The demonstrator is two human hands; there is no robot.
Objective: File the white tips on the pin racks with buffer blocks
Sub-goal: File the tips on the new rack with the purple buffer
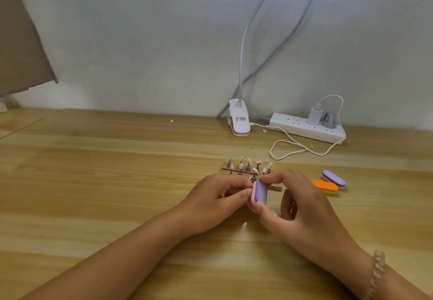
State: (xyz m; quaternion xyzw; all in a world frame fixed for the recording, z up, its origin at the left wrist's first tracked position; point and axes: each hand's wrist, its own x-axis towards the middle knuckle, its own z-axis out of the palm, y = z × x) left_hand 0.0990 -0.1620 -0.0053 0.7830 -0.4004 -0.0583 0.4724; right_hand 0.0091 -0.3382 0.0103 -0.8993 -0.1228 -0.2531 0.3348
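Two brown pin racks (236,168) lie on the wooden table, carrying several metal pins with small white tips (249,160). My right hand (302,208) pinches a pink and purple buffer block (259,193) between thumb and forefinger, held upright just in front of the racks. My left hand (218,200) sits beside it with curled fingers, its fingertips against the block and a pin (253,179); whether it holds the pin is hidden.
An orange and yellow buffer block (325,186) and a purple and pink one (333,179) lie to the right. A clip lamp base (239,119), power strip (307,130) with charger and a looped white cable (290,146) sit at the back.
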